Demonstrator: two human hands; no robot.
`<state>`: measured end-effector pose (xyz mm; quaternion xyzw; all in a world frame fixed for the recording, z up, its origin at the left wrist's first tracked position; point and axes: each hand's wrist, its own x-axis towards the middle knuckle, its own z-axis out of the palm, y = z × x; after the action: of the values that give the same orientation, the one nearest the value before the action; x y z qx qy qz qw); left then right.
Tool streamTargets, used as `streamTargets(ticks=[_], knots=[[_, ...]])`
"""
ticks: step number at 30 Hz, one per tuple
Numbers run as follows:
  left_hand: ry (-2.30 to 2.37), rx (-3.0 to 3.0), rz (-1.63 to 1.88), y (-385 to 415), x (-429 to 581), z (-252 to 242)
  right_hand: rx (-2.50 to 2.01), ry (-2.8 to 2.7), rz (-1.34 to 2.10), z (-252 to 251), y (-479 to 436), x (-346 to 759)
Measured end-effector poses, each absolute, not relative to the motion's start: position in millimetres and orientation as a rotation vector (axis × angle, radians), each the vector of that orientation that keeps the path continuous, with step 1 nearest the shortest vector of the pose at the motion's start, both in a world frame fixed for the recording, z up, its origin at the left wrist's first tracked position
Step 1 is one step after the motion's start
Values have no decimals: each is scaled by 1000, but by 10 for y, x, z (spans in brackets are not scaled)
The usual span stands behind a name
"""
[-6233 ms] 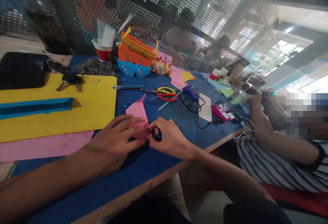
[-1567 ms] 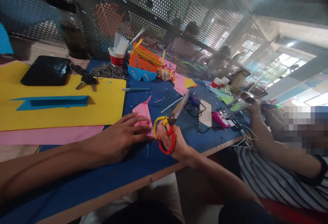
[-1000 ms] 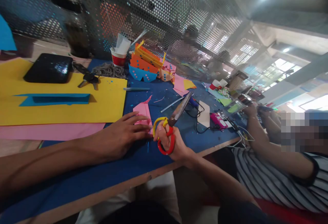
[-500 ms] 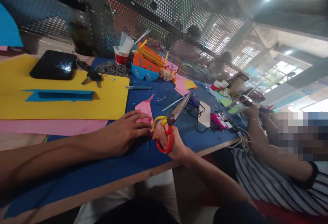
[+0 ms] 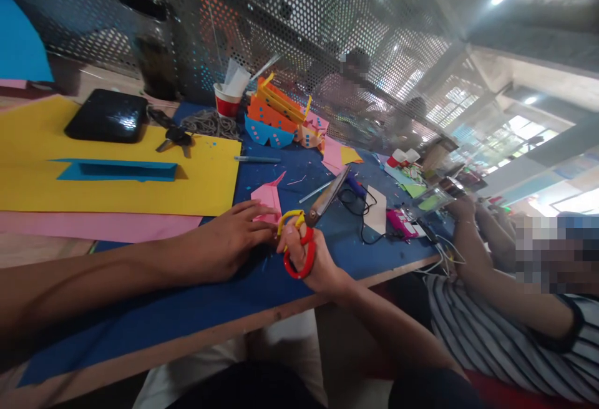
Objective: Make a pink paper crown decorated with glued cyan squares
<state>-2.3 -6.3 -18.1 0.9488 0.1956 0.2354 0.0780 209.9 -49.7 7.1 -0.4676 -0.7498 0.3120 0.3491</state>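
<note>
In the head view my right hand [image 5: 314,260] is wrapped round a pair of scissors [image 5: 322,203] with yellow and red handles. Their blades look closed and point up and away over the table. My left hand [image 5: 238,234] lies flat with stretched fingers on a folded piece of pink paper [image 5: 266,199], pressing its near part against the blue table. Part of that paper is hidden under the fingers. The two hands are close together, the scissors just right of the left fingertips.
To the left, a yellow sheet [image 5: 206,191] bears a folded blue paper strip [image 5: 126,171], keys [image 5: 174,136] and a black case [image 5: 110,116]. Behind are a red-white cup [image 5: 228,103] and orange paper pieces [image 5: 276,110]. A cable [image 5: 362,200] and a co-worker's arm [image 5: 491,272] are on the right.
The view has shifted slightly, so the background things appear a little further right. Both hands, the scissors and the pink paper keep nearly the same positions relative to each other.
</note>
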Motion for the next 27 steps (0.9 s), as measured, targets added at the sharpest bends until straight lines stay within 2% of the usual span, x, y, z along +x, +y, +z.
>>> streamTargets(ticks=[16, 27], knots=[[581, 2783, 692, -59, -25, -156, -1232, -1878, 854, 50, -550, 2048], [569, 2844, 764, -48, -18, -223, -1251, -1934, 721, 77, -486, 2176]])
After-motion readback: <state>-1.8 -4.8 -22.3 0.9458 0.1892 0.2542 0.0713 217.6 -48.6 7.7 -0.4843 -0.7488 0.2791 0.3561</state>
